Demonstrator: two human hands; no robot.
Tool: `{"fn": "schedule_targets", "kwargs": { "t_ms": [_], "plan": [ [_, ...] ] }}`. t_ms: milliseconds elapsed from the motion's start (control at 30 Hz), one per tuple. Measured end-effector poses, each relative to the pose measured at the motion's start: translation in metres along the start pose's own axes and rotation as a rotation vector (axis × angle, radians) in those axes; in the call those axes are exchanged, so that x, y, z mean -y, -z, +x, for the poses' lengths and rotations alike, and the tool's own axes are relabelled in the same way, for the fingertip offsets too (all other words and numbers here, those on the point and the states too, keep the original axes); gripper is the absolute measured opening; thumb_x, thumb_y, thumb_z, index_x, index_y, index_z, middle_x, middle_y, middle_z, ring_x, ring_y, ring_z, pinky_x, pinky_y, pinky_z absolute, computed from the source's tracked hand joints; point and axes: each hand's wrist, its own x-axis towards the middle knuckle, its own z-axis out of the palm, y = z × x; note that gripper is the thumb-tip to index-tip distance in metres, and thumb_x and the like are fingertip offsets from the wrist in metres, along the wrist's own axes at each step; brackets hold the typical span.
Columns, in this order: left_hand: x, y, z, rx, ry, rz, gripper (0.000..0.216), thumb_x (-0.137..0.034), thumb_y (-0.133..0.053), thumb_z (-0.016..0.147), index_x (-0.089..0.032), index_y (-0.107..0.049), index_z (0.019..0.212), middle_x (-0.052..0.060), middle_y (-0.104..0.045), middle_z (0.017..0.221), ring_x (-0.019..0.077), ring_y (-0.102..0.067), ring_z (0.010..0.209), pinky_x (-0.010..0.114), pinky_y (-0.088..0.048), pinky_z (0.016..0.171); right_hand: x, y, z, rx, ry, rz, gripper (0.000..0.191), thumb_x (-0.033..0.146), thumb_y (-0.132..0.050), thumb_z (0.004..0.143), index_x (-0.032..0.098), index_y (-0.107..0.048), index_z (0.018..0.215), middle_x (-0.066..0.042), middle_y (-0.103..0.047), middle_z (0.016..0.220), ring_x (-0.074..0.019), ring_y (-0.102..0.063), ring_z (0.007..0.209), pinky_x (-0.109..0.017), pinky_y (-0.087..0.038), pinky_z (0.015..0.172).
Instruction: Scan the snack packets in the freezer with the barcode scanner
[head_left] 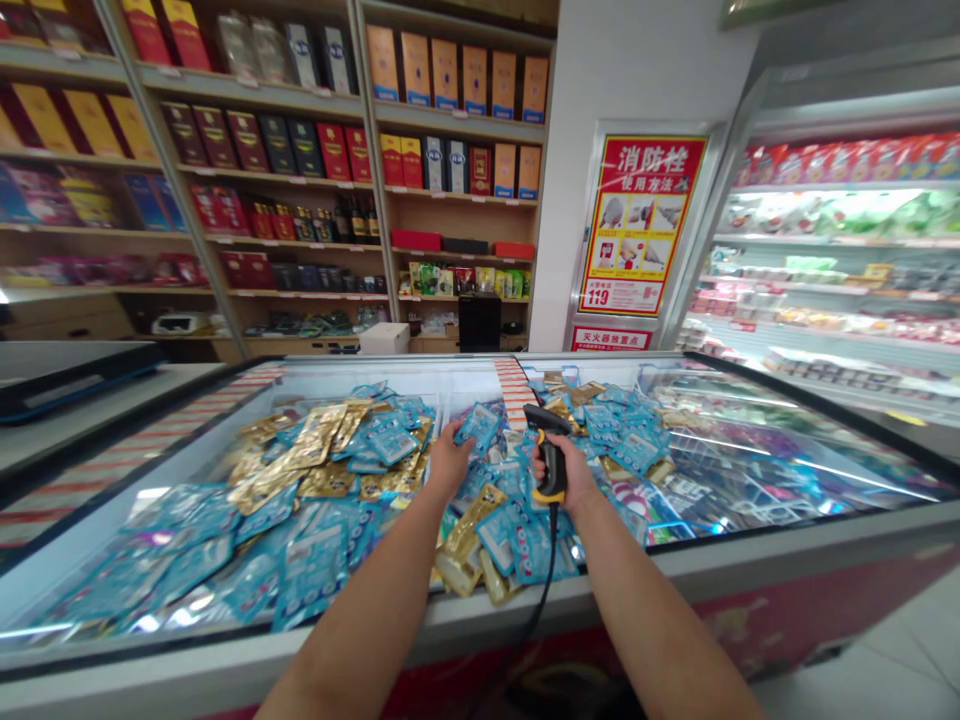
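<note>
My left hand (448,462) is closed on a small blue packet (478,424), held up over an open chest freezer (525,600). My right hand (566,472) grips a black and yellow barcode scanner (550,452) by its handle, its head level with the packet and a short way to its right. The scanner's black cable (536,610) hangs down over the freezer's front edge. Below both hands lies a heap of blue packets (315,560) and gold packets (315,440).
Glass lids (750,440) cover the freezer's right part and far left. Wooden shelves (300,170) with boxed goods and bottles fill the back wall. A lit refrigerated display (840,260) stands at the right. A red poster (641,225) hangs between them. A counter (67,400) lies left.
</note>
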Motion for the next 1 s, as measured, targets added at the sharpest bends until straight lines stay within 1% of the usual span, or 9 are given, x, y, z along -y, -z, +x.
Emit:
{"fn": "schedule_targets", "kwargs": {
  "t_ms": [100,267,467,667,833,1000],
  "plan": [
    [0.0003,-0.0003,0.0001,0.003,0.013,0.013,0.035,-0.026,-0.063,0.075,-0.014,-0.064,0.109,0.008,-0.071,0.096,0.0213,-0.065,0.081,0.033,-0.048,0.078,-0.0003,-0.0006,-0.0006,0.004,-0.014,-0.027,0.014,0.028,-0.057,0.079,0.015,-0.059,0.074,-0.002,-0.061,0.057,-0.0099,-0.050,0.042,-0.020,-0.039,0.039],
    [-0.0019,0.0006,-0.0003,0.006,0.012,0.064,0.034,-0.027,-0.064,0.075,-0.015,-0.065,0.107,0.007,-0.071,0.094,0.0205,-0.064,0.079,0.032,-0.047,0.076,-0.0017,0.0002,0.0000,0.023,-0.045,-0.080,0.014,0.029,-0.058,0.078,0.015,-0.060,0.076,-0.002,-0.061,0.058,-0.0103,-0.051,0.043,-0.020,-0.039,0.039],
    [-0.0063,0.0003,-0.0017,0.041,0.009,0.076,0.031,-0.026,-0.063,0.075,-0.016,-0.066,0.105,0.003,-0.071,0.089,0.0176,-0.062,0.072,0.028,-0.046,0.070,-0.0032,0.0057,0.0026,0.068,-0.077,-0.149,0.017,0.031,-0.058,0.079,0.014,-0.061,0.079,-0.003,-0.064,0.062,-0.0113,-0.054,0.045,-0.021,-0.041,0.041],
    [-0.0058,0.0001,-0.0012,0.039,-0.011,0.077,0.033,-0.025,-0.062,0.076,-0.017,-0.067,0.107,0.003,-0.071,0.089,0.0171,-0.062,0.072,0.028,-0.046,0.071,-0.0020,0.0016,-0.0013,0.058,-0.103,-0.217,0.016,0.030,-0.056,0.078,0.014,-0.061,0.079,-0.004,-0.064,0.060,-0.0119,-0.054,0.044,-0.021,-0.040,0.041],
    [-0.0032,-0.0005,0.0004,0.029,-0.021,0.118,0.031,-0.027,-0.062,0.076,-0.016,-0.067,0.105,0.004,-0.071,0.090,0.0177,-0.062,0.075,0.028,-0.046,0.072,-0.0013,-0.0012,-0.0033,0.055,-0.108,-0.205,0.016,0.030,-0.058,0.078,0.014,-0.060,0.078,-0.003,-0.063,0.059,-0.0114,-0.053,0.044,-0.021,-0.040,0.040],
    [-0.0015,-0.0007,0.0010,0.034,-0.015,0.108,0.034,-0.028,-0.063,0.076,-0.018,-0.067,0.109,0.003,-0.071,0.089,0.0177,-0.062,0.074,0.028,-0.047,0.072,-0.0017,0.0005,-0.0017,0.056,-0.114,-0.185,0.016,0.030,-0.059,0.077,0.014,-0.060,0.079,-0.003,-0.063,0.060,-0.0112,-0.053,0.044,-0.020,-0.040,0.040]
  ]
}}
